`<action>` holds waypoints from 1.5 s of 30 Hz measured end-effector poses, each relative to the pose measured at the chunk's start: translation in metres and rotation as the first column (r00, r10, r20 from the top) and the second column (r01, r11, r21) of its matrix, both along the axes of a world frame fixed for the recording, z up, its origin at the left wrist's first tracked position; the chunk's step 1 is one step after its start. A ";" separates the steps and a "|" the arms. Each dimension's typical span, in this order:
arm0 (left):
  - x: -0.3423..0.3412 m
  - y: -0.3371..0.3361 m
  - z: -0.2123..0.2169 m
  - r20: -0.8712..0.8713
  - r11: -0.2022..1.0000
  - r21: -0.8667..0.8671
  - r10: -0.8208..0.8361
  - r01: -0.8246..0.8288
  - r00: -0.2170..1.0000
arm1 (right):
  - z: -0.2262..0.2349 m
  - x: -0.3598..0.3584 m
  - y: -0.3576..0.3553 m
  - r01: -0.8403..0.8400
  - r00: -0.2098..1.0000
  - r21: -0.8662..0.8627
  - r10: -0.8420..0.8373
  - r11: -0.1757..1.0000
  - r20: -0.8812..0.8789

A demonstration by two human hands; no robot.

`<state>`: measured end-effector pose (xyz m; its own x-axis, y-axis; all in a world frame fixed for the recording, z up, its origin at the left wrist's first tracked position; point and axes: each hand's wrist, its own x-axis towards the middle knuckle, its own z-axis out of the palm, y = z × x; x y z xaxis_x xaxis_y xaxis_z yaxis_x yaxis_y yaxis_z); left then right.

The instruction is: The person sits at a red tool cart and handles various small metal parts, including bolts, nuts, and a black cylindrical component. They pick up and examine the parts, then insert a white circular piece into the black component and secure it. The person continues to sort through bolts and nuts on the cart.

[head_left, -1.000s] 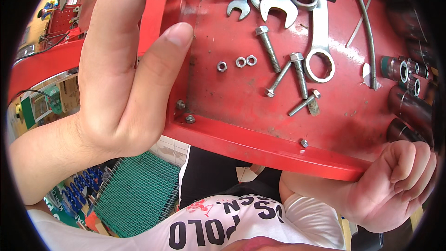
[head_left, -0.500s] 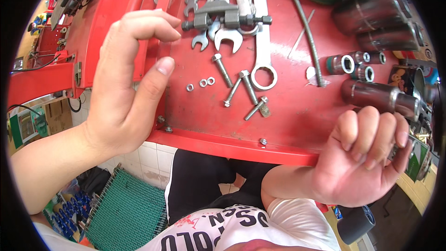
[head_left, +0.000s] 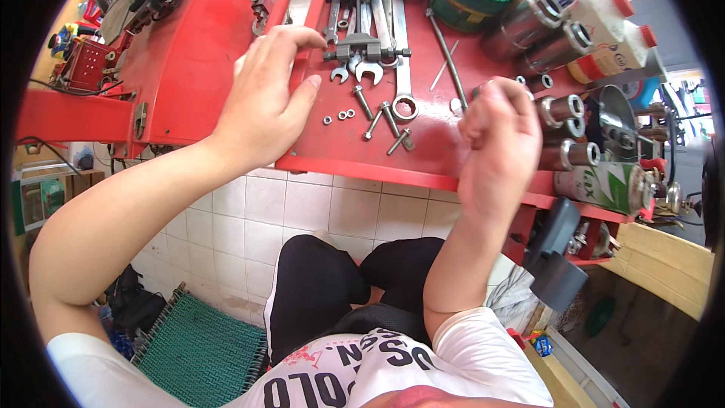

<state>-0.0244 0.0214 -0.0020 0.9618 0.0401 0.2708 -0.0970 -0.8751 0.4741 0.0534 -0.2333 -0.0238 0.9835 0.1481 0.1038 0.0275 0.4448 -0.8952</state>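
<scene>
Red tray [head_left: 347, 153], 11 to 2 o'clock, partly covered by hands. Left hand [head_left: 266, 98], 10 o'clock: elbow bent, thumb and forefinger spread with gap between; other fingers mostly hidden. Right hand [head_left: 498, 136], 2 o'clock: forearm upright, fingers curled; cannot tell whether anything gripped. Black puller [head_left: 365, 49], 12 o'clock, near left fingertips; contact unclear. Three nuts [head_left: 327, 120], 11 o'clock, too small for detail.

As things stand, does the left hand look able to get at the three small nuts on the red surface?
Probably yes: the left hand looks empty and partly open, just left of the three small nuts. Nothing visible blocks the way between; the bolts lie to the nuts' right.
</scene>
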 end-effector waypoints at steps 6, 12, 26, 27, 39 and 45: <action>-0.005 0.000 -0.003 0.062 0.998 0.047 0.040 -0.043 0.997 | 0.038 0.014 0.048 0.105 0.890 -0.858 0.338 0.503 0.308; -0.003 0.002 -0.007 0.091 0.998 0.011 0.061 -0.062 0.994 | 0.021 0.059 0.100 0.385 0.703 -0.923 0.645 0.010 0.300; -0.004 0.000 -0.011 0.126 0.993 0.009 0.119 -0.121 0.985 | 0.088 0.134 0.102 -0.002 0.584 -0.999 0.811 0.043 0.034; -0.003 -0.002 -0.010 0.126 0.993 0.008 0.113 -0.115 0.985 | 0.103 0.140 0.099 -0.067 0.603 -0.998 0.796 -0.012 -0.050; -0.002 -0.002 -0.013 0.103 0.990 0.059 0.121 -0.127 0.987 | 0.138 0.153 0.100 -0.095 0.547 -0.995 0.833 -0.031 -0.078; 0.001 -0.003 -0.015 0.111 0.990 0.084 0.105 -0.114 0.988 | 0.113 0.153 0.103 -0.053 0.560 -0.998 0.825 -0.044 -0.066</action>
